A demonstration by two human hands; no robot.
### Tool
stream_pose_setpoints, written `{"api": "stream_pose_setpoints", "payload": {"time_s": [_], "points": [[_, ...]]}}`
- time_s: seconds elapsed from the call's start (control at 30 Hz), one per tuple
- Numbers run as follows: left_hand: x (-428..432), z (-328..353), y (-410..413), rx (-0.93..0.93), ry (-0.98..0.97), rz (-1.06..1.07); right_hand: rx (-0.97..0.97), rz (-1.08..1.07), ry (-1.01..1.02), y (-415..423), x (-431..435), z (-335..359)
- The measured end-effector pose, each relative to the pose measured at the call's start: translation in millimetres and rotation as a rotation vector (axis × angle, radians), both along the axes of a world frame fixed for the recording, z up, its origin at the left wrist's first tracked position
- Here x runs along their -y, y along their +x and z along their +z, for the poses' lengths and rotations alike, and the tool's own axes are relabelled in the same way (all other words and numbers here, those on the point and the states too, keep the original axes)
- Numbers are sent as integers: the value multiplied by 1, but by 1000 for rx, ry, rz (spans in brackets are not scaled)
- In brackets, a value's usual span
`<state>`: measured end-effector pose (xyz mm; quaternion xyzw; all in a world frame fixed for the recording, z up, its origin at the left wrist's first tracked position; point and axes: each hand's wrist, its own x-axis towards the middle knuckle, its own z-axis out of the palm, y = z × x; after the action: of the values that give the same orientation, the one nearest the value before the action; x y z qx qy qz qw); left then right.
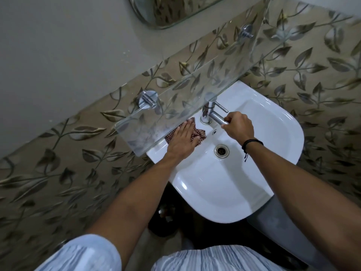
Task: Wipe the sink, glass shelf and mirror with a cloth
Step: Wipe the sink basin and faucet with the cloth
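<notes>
Left of centre, the left hand point(183, 140) presses straight fingers flat on the checked cloth point(199, 134) on the back ledge of the sink point(224, 182). The right hand point(239, 126) curls its fingers round the tap spout point(217, 118). Sink-wiping seems underway; next, the cloth probably needs sweeping round the spout and down into the bowl.

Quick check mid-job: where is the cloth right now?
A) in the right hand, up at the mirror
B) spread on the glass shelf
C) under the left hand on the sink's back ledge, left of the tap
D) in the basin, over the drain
C: the left hand presses flat on the checked cloth on the sink ledge, while the right hand grips the tap.
</notes>
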<state>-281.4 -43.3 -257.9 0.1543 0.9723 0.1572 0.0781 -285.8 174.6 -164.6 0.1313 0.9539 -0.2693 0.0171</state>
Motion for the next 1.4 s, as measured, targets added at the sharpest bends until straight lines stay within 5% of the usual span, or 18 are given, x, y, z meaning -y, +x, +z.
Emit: {"api": "stream_pose_setpoints", "payload": {"time_s": [0.53,0.97,1.4], "points": [[54,-8,55,29,-195,125,-5,19,6,4,1,3],[-15,-2,-5,26,-40,68,21,19,86,-4,6,5],[41,-5,46,53,-113,144,8,30,81,0,3,4]]}}
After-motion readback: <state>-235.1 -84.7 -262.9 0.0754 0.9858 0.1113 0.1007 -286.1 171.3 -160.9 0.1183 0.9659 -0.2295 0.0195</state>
